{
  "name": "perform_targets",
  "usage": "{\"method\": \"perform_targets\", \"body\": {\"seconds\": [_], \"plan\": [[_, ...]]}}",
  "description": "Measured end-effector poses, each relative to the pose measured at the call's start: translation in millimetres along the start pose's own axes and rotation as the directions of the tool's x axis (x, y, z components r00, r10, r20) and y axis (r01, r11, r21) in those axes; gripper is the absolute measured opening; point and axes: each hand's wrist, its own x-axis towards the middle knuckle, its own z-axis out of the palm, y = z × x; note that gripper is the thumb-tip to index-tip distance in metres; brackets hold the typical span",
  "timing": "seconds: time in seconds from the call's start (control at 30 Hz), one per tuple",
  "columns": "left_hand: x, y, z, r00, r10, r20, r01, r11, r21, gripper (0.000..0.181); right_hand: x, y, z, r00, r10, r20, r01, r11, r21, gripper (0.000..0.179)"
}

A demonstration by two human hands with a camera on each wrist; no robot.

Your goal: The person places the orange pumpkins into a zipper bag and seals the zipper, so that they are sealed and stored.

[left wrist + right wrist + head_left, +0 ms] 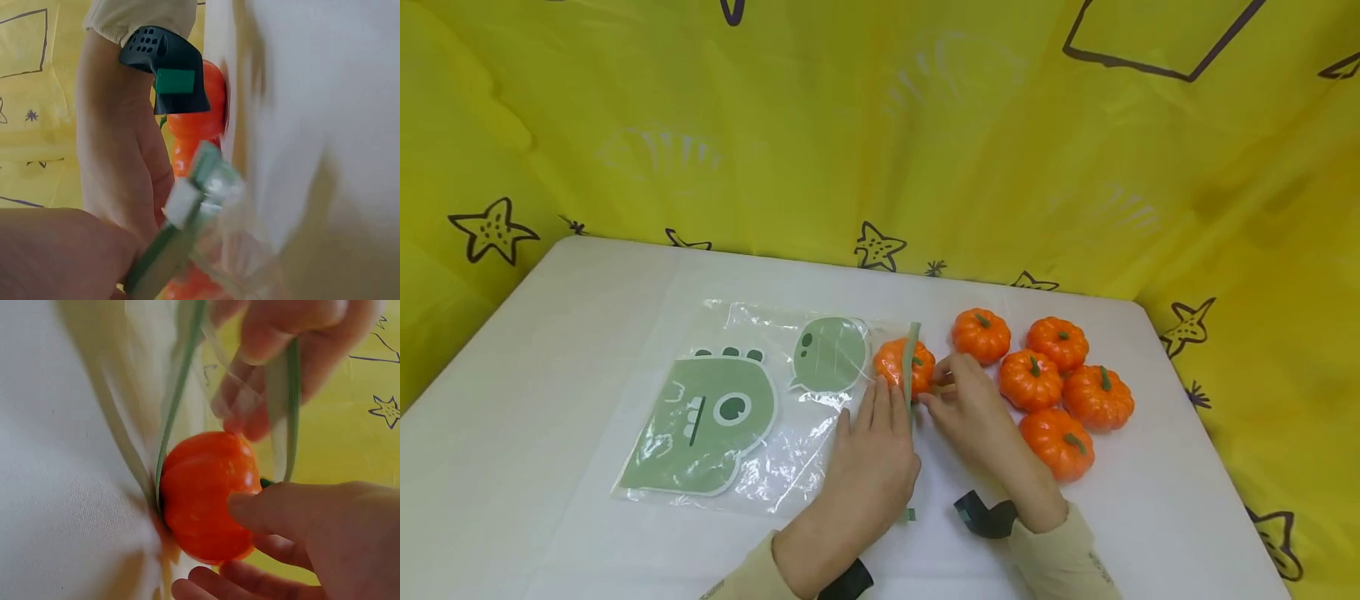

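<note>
A clear plastic bag [775,450] with green cartoon prints lies flat, its green-edged mouth [913,333] facing right. One small orange pumpkin [887,358] sits partly inside that mouth, with the rest of it past the strip. My left hand [868,467] rests over the bag, straight fingers on the film at the pumpkin. From the right, my right hand [977,417] meets the pumpkin's outer side. In the right wrist view, the thumb [250,509] touches the pumpkin [206,494] and the other fingers are loosely bent beside it. The left wrist view is blurred.
Several more orange pumpkins [1030,380] sit grouped to the right, close to my right forearm. The white table [497,375] is backed by a yellow patterned curtain [805,167]. A black wrist mount [981,515] is on my right wrist.
</note>
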Motion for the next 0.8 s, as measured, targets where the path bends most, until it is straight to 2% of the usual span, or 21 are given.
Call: {"method": "perform_targets", "body": {"seconds": [0.1, 0.23, 0.37, 0.5, 0.67, 0.8], "plan": [[-0.3, -4.3, 1.5, 0.999, -0.031, 0.009, 0.031, 0.999, 0.009, 0.068, -0.8, 1, -1, 1.0, -0.014, 0.024, 0.014, 1.0, 0.005, 0.025], [1.4, -7.8, 5.6, 0.995, -0.096, 0.028, 0.096, 0.995, -0.03, 0.073, -1.7, -1, -2, 0.999, -0.027, 0.04, 0.028, 0.999, -0.02, 0.024], [5.0, -9.6, 9.9, 0.991, -0.133, 0.0, 0.132, 0.989, -0.07, 0.08, -2.1, -4, -2, 0.998, -0.024, 0.056, 0.025, 0.999, -0.024, 0.026], [6.9, -10.8, 13.6, 0.991, -0.131, -0.031, 0.131, 0.991, -0.027, 0.08, -3.2, -4, -2, 0.997, -0.03, 0.069, 0.031, 0.999, -0.02, 0.026], [8.6, -12.6, 12.4, 0.994, -0.104, -0.022, 0.105, 0.993, 0.043, 0.07, -3.7, -4, -1, 0.997, -0.043, 0.069, 0.045, 0.998, -0.033, 0.026], [9.8, -15.1, 5.8, 0.997, -0.072, -0.039, 0.073, 0.997, 0.02, 0.065, -2.3, -5, 0, 0.995, -0.06, 0.08, 0.062, 0.998, -0.024, 0.026]]}}
